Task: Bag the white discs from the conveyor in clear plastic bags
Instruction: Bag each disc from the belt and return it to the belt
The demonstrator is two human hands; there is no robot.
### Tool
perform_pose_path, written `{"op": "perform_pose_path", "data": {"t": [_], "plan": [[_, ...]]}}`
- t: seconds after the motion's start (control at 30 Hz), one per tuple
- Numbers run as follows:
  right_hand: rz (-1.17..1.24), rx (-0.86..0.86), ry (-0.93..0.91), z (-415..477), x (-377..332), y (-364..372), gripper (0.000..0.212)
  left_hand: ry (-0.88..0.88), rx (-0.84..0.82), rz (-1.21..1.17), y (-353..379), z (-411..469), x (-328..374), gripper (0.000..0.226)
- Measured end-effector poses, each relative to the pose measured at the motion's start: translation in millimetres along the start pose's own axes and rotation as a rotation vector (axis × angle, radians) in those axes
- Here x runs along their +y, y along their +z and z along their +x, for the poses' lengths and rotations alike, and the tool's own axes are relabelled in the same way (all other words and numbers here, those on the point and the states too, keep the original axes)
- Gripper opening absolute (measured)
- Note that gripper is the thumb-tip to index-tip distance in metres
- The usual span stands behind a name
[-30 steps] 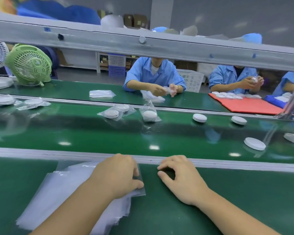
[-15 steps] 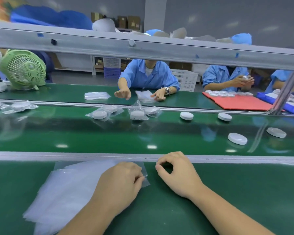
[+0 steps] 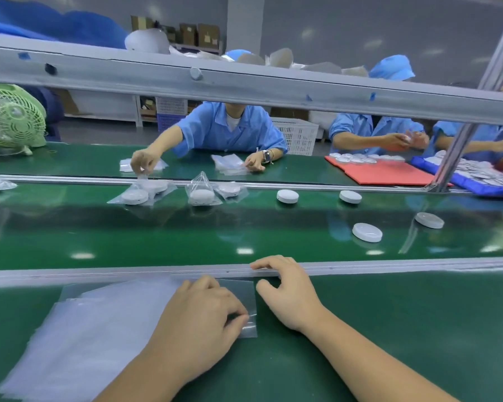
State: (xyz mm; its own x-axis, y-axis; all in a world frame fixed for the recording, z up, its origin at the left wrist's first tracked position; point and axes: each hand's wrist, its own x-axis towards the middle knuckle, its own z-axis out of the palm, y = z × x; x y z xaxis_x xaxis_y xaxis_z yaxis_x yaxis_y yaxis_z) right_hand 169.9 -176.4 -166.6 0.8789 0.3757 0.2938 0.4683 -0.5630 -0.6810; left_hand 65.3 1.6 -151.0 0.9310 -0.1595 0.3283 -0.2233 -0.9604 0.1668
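the clear plastic bags [image 3: 93, 329] lay in a loose fanned stack on the near green table, the top one slid out to the right. they looked thin, limp and slippery, likely to cling together, so a pinch at one open corner would probably peel one free. the left hand [image 3: 198, 320] rested on the stack with its thumb and a fingertip pinching the top bag near its right edge. the right hand [image 3: 288, 291] was loosely curled and held nothing, fingertips on the metal rail [image 3: 99, 272], thumb just beside the bag's edge. the white discs waited loose on the conveyor [image 3: 186, 233] beyond, the nearest disc [image 3: 367, 232] well apart from both hands. they seemed light, rigid and smooth, best taken by the rim.

compared with a second earlier, the right fingertips had gone up from the table onto the rail, the loose discs had drifted left, and the worker opposite [image 3: 227, 129] had stretched an arm toward the bagged discs [image 3: 199, 195].
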Motion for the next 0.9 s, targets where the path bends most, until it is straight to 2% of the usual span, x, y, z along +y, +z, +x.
{"op": "perform_pose_path", "data": {"t": [0.23, 0.3, 0.43, 0.57, 0.7, 0.8, 0.9], "plan": [[0.201, 0.101, 0.149, 7.5, 10.0, -6.9, 0.029, -0.049, -0.139, 0.094, -2.1, 18.7, 17.7, 0.031], [0.121, 0.157, 0.144, 13.3, 19.0, -17.6, 0.026, -0.060, -0.148, 0.098, 2.1, 18.8, 19.7, 0.033], [-0.212, 0.229, 0.217, 33.7, 51.7, -58.5, 0.032, -0.052, -0.133, 0.065, 8.8, 15.4, 17.6, 0.035], [-0.496, 0.116, 0.407, 60.0, 76.5, -99.4, 0.046, -0.051, -0.096, 0.058, 5.9, 15.0, 17.3, 0.032], [-0.670, 0.051, 0.497, 87.2, 92.7, -120.6, 0.052, -0.070, -0.009, -0.002, 2.3, 17.8, 16.0, 0.026], [-0.724, -0.020, 0.548, 105.4, 107.0, -128.0, 0.060, -0.095, 0.075, -0.090, -0.6, 22.5, 14.6, 0.019], [-0.669, -0.136, 0.594, 113.0, 127.1, -132.4, 0.064, -0.091, 0.059, -0.093, 0.2, 25.5, 13.9, 0.022]]}}
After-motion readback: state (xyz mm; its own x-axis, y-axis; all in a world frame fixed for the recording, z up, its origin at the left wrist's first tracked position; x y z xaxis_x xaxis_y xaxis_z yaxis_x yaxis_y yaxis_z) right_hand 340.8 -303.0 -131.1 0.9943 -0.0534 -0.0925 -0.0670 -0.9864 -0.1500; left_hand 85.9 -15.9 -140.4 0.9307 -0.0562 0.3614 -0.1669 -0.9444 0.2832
